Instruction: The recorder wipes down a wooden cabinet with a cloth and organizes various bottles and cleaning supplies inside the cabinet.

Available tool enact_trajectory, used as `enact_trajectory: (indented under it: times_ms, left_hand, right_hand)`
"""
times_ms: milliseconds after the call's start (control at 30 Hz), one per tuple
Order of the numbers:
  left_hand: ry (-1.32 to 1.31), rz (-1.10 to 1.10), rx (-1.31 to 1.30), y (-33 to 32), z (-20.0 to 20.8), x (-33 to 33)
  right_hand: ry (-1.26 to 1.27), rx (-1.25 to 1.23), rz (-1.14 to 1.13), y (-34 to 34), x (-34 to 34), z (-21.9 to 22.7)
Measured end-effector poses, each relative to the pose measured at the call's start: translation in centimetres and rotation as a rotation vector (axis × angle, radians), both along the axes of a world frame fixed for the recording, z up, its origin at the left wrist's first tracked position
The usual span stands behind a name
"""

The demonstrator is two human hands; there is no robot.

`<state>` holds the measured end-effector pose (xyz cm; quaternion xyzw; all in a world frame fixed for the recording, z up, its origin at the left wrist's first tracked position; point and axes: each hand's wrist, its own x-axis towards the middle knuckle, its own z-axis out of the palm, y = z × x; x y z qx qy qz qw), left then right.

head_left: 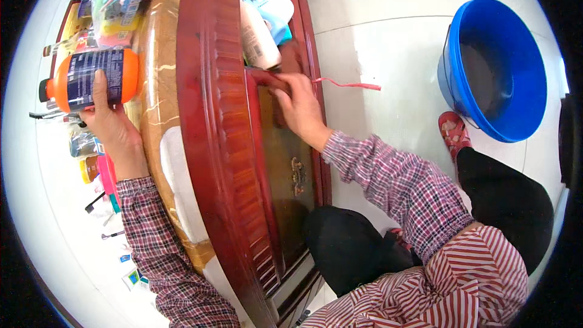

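Observation:
An orange bottle (129, 77) with a dark label and a black cap lies sideways in my left hand (118, 136). The thumb stretches across the label while the other fingers are behind the bottle. It is held over the cluttered top of a dark red wooden cabinet (212, 115). My right hand (302, 112) is closed over a red wooden edge above a brownish panel (291, 218) with an ornate metal fitting; its fingertips are partly hidden. Just beyond that hand, a pale bottle (260, 39) and other white and blue containers stand in an open compartment.
Clear plastic packages (121, 6) sit at the far left, with small items along that side. A blue bucket (452, 76) holding greyish water stands on the tiled floor (388, 42) at the right. A red ribbon (352, 85) sticks out beside the cabinet. My knees are near the panel.

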<state>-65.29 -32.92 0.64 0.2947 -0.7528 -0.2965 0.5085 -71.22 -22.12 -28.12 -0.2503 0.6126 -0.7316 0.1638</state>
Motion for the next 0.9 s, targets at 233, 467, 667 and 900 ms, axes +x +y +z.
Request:
enact_trajectory:
  times_ms: [233,467,667,900]
  left_hand:
    - [0.003,0.037,0.002,0.5,0.6,0.9]
    - [0.039,0.060,-0.048,1.3,-0.4,-1.4]
    - [0.078,0.122,-0.091,0.5,0.2,0.3]
    - [0.189,0.209,-0.034,1.2,-0.2,-0.7]
  right_hand:
    - [-0.282,-0.261,0.243,3.7,3.1,7.4]
    - [0.185,-0.180,-0.181,-5.6,-6.9,10.6]
    - [0.018,-0.118,0.183,3.4,2.4,8.3]
    - [-0.221,0.091,0.512,10.7,3.7,3.7]
